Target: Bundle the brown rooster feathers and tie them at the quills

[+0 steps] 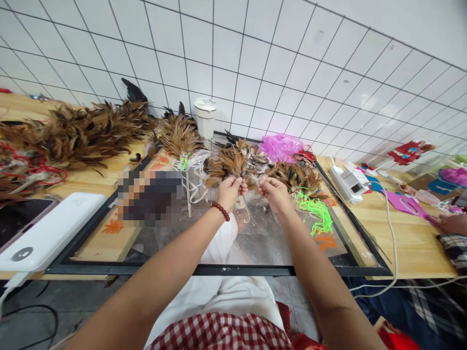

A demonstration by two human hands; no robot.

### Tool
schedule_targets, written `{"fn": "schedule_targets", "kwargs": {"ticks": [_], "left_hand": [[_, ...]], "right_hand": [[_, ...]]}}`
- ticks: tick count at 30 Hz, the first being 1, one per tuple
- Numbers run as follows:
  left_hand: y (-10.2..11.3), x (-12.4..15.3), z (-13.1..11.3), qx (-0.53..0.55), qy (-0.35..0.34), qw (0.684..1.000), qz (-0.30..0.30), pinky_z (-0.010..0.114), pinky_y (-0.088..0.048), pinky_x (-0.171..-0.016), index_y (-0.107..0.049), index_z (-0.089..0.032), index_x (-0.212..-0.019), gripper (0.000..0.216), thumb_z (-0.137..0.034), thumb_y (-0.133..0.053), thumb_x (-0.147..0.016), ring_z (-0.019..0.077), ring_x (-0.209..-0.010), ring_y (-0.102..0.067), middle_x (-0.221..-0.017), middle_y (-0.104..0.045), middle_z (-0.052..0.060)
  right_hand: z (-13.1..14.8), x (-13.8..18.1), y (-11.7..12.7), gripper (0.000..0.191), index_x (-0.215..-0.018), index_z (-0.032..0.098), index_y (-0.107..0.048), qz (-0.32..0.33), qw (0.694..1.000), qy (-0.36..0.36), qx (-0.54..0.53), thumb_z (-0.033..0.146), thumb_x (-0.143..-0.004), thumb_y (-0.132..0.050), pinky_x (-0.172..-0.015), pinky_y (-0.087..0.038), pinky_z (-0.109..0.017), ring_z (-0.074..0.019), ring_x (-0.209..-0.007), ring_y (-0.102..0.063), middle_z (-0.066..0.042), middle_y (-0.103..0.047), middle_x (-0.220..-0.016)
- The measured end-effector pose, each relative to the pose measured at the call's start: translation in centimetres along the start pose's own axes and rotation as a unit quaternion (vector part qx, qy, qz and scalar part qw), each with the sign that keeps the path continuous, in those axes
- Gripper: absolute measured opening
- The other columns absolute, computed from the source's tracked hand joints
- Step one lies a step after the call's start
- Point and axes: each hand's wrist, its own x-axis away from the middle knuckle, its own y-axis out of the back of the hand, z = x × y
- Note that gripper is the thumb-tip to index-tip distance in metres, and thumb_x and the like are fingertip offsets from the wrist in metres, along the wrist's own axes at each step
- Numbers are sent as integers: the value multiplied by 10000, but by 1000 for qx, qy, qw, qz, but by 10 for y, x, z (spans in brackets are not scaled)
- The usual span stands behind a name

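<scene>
My left hand, with a dark red bead bracelet at the wrist, is closed in a pinch over a framed glass panel. Just behind its fingertips lies a bunch of brown feathers, and I cannot tell whether the fingers grip it. A short gap to the right, my right hand also pinches, on something too small to name. Close by it lie another brown feather bunch and bright green strings. White ribbon strips and a feather bundle on a stick lie to the left.
A white lidded cup stands by the tiled wall, left of a pink plastic bag. Heaped feathers and a white power bank occupy the left side. At right are a white power strip, its cable, and another person's hand.
</scene>
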Motion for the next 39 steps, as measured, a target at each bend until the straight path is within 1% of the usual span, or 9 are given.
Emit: {"fn": "schedule_targets", "kwargs": {"ticks": [3, 5, 10, 13, 21, 28, 33, 36, 39], "left_hand": [[-2, 3, -1, -16, 29, 999, 28, 226, -500, -546, -583, -109, -710, 169, -232, -611, -823, 85, -502, -595, -608, -628, 23], [-2, 5, -2, -27, 45, 998, 41, 234, -510, -557, -587, -105, -706, 161, -212, -608, -825, 89, -504, -600, -612, -641, 37], [-2, 5, -1, -79, 65, 993, 67, 242, -514, -551, -599, -103, -666, 181, -157, -568, -835, 98, -496, -592, -578, -637, 36], [-2, 4, 3, -121, 57, 988, 77, 242, -508, -535, -590, -116, -625, 201, -147, -579, -823, 98, -476, -579, -555, -622, 18], [-1, 7, 2, -146, 45, 984, 96, 201, -467, -467, -575, -119, -613, 206, -124, -577, -819, 76, -429, -546, -533, -605, 4], [-2, 10, -6, -96, 57, 990, 81, 200, -487, -497, -594, -97, -629, 199, -168, -615, -813, 82, -470, -577, -551, -620, 24], [1, 8, -8, -96, 72, 988, 93, 190, -463, -481, -597, -89, -623, 205, -132, -585, -822, 71, -451, -553, -540, -609, 23], [3, 6, -7, -103, 78, 985, 115, 186, -452, -477, -610, -85, -638, 170, -133, -613, -801, 64, -451, -545, -564, -624, 29], [4, 6, -6, -120, 81, 982, 122, 180, -431, -445, -602, -92, -637, 166, -119, -604, -800, 65, -433, -534, -551, -614, 22]], "right_hand": [[1, 3, -5, 173, -675, 179, -670, 5, 999, -11, -34, 337, -622, -717, -532, -409, -239, -97, -534, -507, 0, -630, -630], [-1, 4, -5, 129, -675, 186, -700, 2, 1000, 30, 1, 313, -647, -703, -551, -408, -240, -100, -555, -512, 3, -637, -639], [-13, 2, -6, 100, -655, 219, -736, 11, 987, 129, 99, 292, -692, -677, -755, -447, -310, -164, -744, -593, -2, -675, -698], [-18, 0, -6, 98, -611, 216, -722, 12, 980, 151, 128, 269, -681, -678, -741, -436, -309, -158, -717, -570, 5, -647, -661], [-10, 4, -9, 130, -680, 179, -688, 35, 995, 87, 39, 295, -633, -725, -631, -413, -258, -105, -609, -511, 24, -615, -636], [-10, 4, -10, 191, -636, 173, -664, 44, 999, 18, -19, 321, -606, -781, -482, -297, -221, -57, -480, -380, 38, -568, -556], [-8, 7, -15, 205, -592, 172, -667, 33, 999, 30, -9, 317, -558, -808, -511, -319, -233, -69, -514, -416, 35, -560, -555], [-7, 7, -16, 207, -594, 169, -664, 7, 999, 36, -17, 312, -549, -806, -506, -311, -233, -65, -504, -396, 43, -533, -538], [-7, 7, -16, 207, -634, 163, -670, 9, 999, 34, -27, 321, -574, -789, -483, -287, -229, -55, -479, -359, 47, -520, -532]]}}
